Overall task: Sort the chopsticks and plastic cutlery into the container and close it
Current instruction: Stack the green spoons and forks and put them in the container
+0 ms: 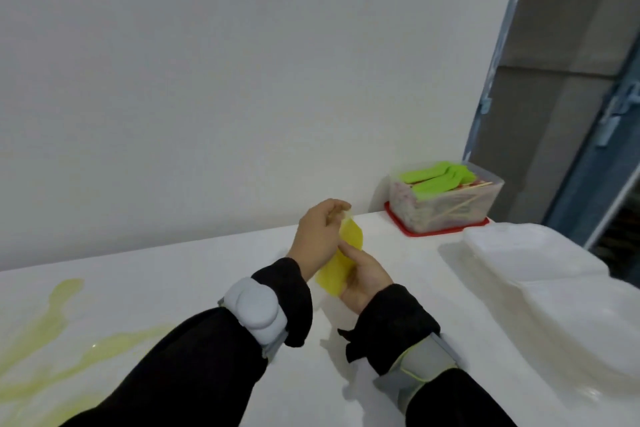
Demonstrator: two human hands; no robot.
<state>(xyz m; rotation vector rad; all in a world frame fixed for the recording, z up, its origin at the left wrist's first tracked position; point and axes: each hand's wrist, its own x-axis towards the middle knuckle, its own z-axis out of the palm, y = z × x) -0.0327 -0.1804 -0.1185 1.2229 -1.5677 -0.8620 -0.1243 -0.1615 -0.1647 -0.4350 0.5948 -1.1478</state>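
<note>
Both my hands hold a bunch of yellow plastic cutlery (341, 262) above the white table. My left hand (317, 236) pinches its upper end, and my right hand (363, 279) grips the lower part. At the back right stands a clear plastic container (445, 203) with no lid on top, sitting on a red lid (408, 230). Green plastic cutlery (434, 178) and wooden chopsticks (460, 204) lie inside it. More yellow-green cutlery (52, 350) lies blurred on the table at the lower left.
White foam clamshell boxes (554, 291) are stacked at the right of the table (194, 274). A white wall stands behind it. A blue door frame (498, 55) rises at the far right.
</note>
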